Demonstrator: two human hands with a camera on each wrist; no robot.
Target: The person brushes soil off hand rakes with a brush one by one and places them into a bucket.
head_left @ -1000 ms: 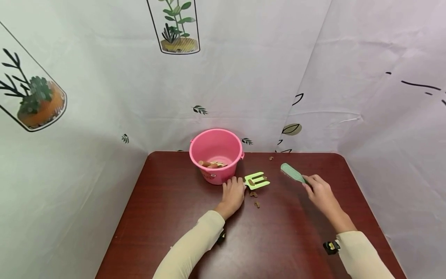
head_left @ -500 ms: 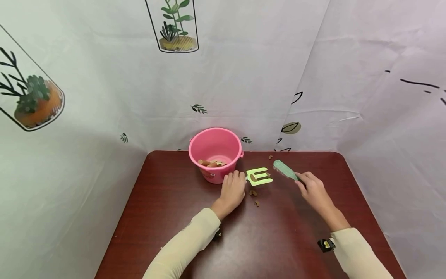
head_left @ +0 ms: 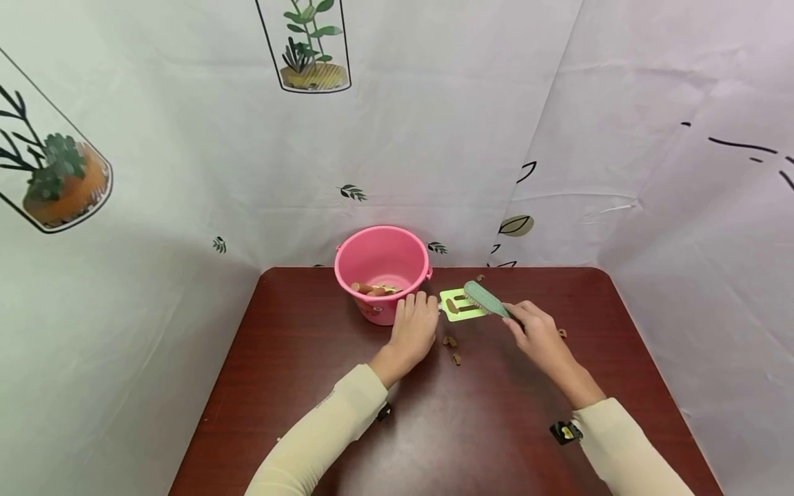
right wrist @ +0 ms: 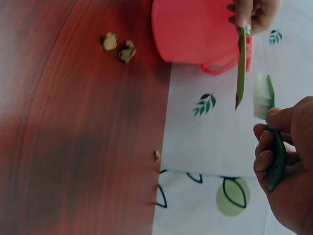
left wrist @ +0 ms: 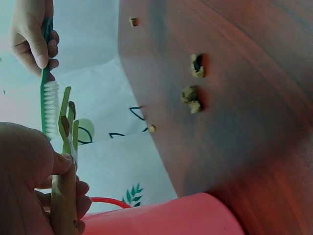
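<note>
My left hand (head_left: 414,327) grips the wooden handle (left wrist: 64,203) of a small garden hand fork, beside the pink bucket (head_left: 386,313). The fork's yellow-green head (head_left: 456,317) points right, lifted off the table, with brown bits lying on it. In my right hand (head_left: 540,339) is a green brush (head_left: 487,300) with white bristles (right wrist: 262,98). Its bristles face the tines; the head view shows the brush overlapping the tips, but in the right wrist view a gap separates them. Brown-handled pieces (head_left: 366,288) lie inside the bucket.
Small brown clumps (head_left: 449,341) lie on the dark red tabletop (head_left: 484,427) in front of the fork. Another bit (head_left: 480,277) sits near the back edge, and one (head_left: 562,333) lies right of my right hand. A printed white cloth (head_left: 434,138) hangs behind and at both sides.
My right hand has brought the brush leftward until it overlaps the fork's tines in the head view. The fork has risen and shifted slightly. The bucket stays in place.
</note>
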